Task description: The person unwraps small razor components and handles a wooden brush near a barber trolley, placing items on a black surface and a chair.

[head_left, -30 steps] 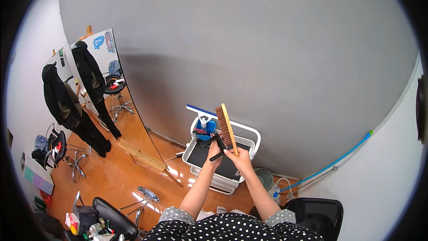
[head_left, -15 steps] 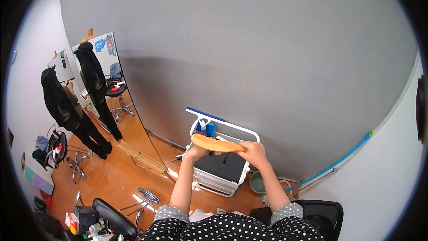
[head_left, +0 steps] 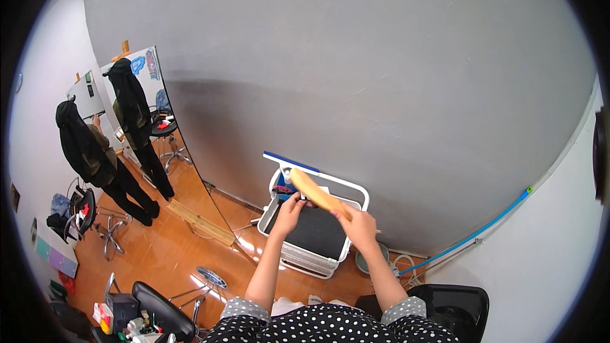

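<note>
My right hand (head_left: 358,225) is closed round the narrow end of a yellowish wooden paddle-shaped tool (head_left: 314,190), which tilts up and away to the left. The tool's underside is hidden. Just left of it and a little below, my left hand (head_left: 290,212) has its fingers bent together at a small whitish bit; what they hold is too small to make out. Under both hands stands a white cart (head_left: 307,259) with a dark grey mat (head_left: 316,234) on top. A blue container (head_left: 279,181) sits at the cart's far left corner.
A blue-edged squeegee (head_left: 291,162) lies across the cart's far side, near the grey wall. A green bucket (head_left: 363,262) and black chair (head_left: 460,302) are at right. Tall mirror (head_left: 168,146) and a black chair with items (head_left: 162,311) are left; another person (head_left: 95,152) stands there.
The wooden tool has swung from nearly level to a steeper tilt, its wide end rising. My left hand has come out from under it and now shows at its left.
</note>
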A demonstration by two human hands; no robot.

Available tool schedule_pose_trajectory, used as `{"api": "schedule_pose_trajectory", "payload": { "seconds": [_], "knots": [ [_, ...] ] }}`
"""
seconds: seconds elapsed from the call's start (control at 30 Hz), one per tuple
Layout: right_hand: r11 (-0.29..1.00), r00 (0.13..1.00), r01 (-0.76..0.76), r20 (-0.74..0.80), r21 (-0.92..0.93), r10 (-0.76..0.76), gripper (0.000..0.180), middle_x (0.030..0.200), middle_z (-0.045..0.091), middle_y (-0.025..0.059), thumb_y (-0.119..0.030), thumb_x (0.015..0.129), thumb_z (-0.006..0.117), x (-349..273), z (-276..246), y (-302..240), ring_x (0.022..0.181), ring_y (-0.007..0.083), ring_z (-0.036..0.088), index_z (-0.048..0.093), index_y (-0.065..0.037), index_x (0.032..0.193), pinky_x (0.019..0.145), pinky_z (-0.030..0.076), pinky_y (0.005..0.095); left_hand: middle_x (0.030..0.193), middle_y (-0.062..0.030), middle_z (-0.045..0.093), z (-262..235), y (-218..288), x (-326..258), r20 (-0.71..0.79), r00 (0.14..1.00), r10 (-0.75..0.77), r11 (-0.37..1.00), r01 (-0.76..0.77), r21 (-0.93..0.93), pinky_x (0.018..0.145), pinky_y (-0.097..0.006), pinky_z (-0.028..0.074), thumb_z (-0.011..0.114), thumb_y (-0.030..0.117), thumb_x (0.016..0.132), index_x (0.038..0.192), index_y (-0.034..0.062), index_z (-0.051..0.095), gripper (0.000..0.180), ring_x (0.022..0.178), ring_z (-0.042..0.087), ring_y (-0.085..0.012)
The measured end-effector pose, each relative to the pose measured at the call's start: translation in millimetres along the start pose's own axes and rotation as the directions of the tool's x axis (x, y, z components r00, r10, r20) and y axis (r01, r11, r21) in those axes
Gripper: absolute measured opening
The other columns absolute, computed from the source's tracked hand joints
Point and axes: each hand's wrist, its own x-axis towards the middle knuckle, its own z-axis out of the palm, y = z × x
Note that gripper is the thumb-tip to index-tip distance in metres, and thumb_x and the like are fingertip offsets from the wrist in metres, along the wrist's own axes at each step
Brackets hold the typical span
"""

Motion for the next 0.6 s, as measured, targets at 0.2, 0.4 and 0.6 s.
{"api": "schedule_pose_trajectory", "payload": {
  "seconds": [0.2,0.4,0.6],
  "knots": [
    [0.981,0.981,-0.192,0.017,0.043,0.191,0.044,0.069,0.062,0.0136,-0.053,0.080,0.051,10.0,4.0,7.5,0.067,0.0306,0.061,0.063,-0.016,0.100,0.058,0.047,0.0381,0.086,-0.0096,0.061,12.5,-3.1,-0.6,-0.037,0.999,0.016,0.999,-0.015,0.037,0.077,-0.026,0.042,0.043,0.006,0.088,0.106,-0.0036,0.051,0.021,0.083,0.056,-0.0144],
    [0.987,0.997,-0.052,0.066,0.155,0.042,0.042,0.064,0.060,0.0138,-0.053,0.079,0.052,-5.7,11.3,-5.2,0.064,0.0309,0.060,0.064,-0.018,0.100,0.058,0.046,0.0365,0.085,-0.0106,0.060,12.5,-12.4,-4.1,-0.038,0.999,-0.003,0.991,0.008,0.137,0.075,-0.025,0.042,0.042,0.003,0.087,0.102,-0.0039,0.052,0.019,0.081,0.056,-0.0146],
    [0.961,0.975,-0.217,-0.005,0.172,0.221,0.044,0.061,0.059,0.0117,-0.052,0.082,0.050,2.5,33.4,28.7,0.062,0.0279,0.060,0.064,-0.014,0.098,0.057,0.045,0.0364,0.083,-0.0082,0.060,21.6,-8.2,-10.2,-0.036,0.998,0.045,0.998,-0.043,0.056,0.076,-0.027,0.043,0.042,0.004,0.088,0.097,-0.0024,0.052,0.016,0.079,0.056,-0.0156]
  ]
}}
